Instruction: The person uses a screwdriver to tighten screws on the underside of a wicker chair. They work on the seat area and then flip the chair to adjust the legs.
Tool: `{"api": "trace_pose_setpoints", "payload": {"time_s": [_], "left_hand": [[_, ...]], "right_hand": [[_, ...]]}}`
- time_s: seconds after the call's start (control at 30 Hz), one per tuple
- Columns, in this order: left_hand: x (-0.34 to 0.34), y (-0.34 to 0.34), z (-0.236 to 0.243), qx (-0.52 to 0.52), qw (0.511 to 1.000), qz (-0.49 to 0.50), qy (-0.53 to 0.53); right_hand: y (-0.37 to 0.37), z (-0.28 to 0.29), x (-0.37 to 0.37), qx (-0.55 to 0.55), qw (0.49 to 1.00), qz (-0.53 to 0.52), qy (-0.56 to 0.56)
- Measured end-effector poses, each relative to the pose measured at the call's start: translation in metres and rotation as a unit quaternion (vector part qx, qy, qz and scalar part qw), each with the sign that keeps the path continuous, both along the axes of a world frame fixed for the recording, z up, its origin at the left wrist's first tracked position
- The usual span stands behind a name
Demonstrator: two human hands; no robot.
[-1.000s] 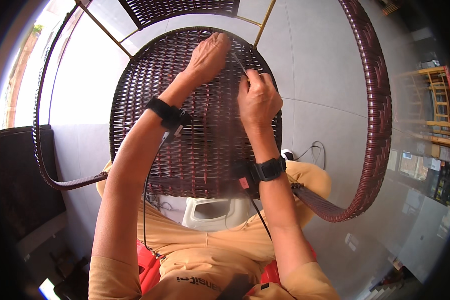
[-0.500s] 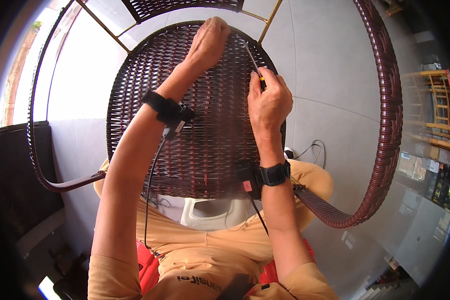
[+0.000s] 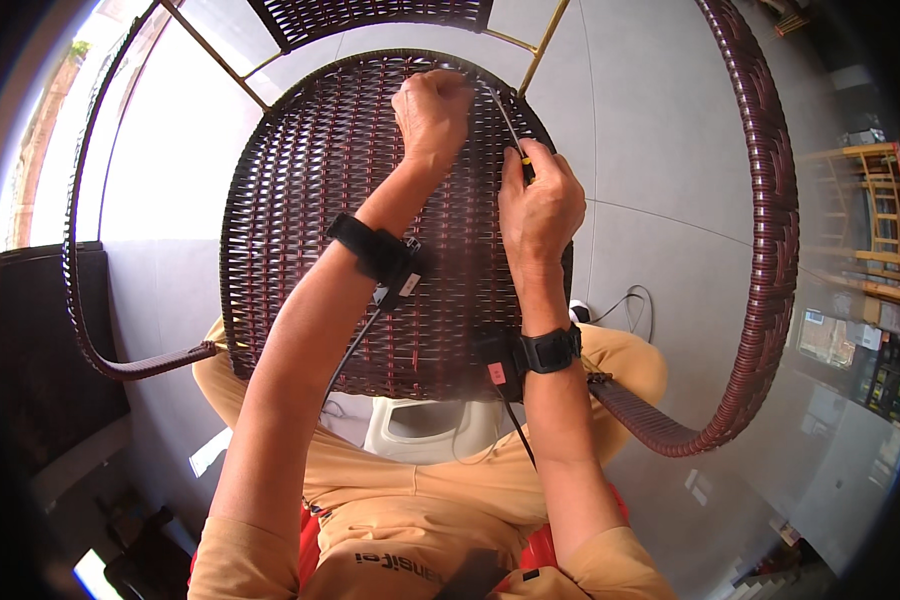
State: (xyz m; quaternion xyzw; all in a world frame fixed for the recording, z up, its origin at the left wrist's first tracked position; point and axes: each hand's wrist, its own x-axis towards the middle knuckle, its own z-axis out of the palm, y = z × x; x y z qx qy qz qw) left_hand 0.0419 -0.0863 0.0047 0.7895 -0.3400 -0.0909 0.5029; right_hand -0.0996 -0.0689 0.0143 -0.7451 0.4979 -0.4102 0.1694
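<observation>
A dark brown woven wicker chair seat lies in front of me, its rounded edge at the far side. Over the far part of the weave is my left hand, its fingers curled together and slightly blurred; what they pinch, if anything, cannot be made out. My right hand is closed round the black and yellow handle of a thin metal tool that looks like a screwdriver or awl. Its shaft points away from me toward the seat's far right edge, close to my left fingertips. The tip's exact contact with the weave is unclear.
Wrapped armrests curve around on the right and left. Gold metal bars join the seat to a woven panel beyond. A pale plastic stool stands beneath. Black wrist straps with cables hang near the seat.
My left hand has moved nearer to me and slightly right, away from the seat's far rim, with its forearm swinging right. My right hand and the tool have stayed almost in place.
</observation>
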Motion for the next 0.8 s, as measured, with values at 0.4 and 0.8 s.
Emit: {"api": "trace_pose_setpoints", "payload": {"time_s": [0.4,0.8], "left_hand": [[-0.001,-0.006,-0.001,0.037,0.997,-0.021,-0.063],[0.036,-0.029,-0.004,-0.043,0.997,-0.006,-0.066]], "right_hand": [[0.000,0.002,-0.001,0.023,1.000,-0.010,0.008],[0.001,0.000,0.002,0.021,1.000,0.001,-0.001]]}}
